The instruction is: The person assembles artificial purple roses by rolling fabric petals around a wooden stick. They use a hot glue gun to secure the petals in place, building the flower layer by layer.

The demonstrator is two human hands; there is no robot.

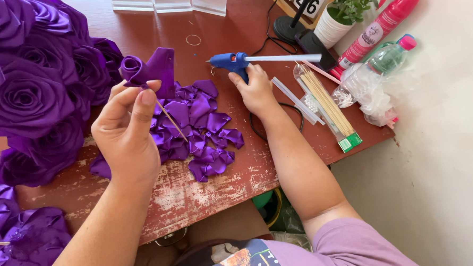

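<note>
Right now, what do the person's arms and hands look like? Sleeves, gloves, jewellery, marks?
Both arms are bare from wrist to above the elbow. The left hand and right hand wear no gloves, and I see no rings, watch or bracelet. Nails look short and unpainted. A short lilac sleeve covers the right upper arm; it belongs to a T-shirt with a dark printed picture on the front. The left sleeve is out of frame.

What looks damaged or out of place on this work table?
The red table has paint worn off in pale patches along its front edge. A box of wooden sticks overhangs the right edge. The left hand holds a ribbon rose; the right hand grips a glue gun.
</note>
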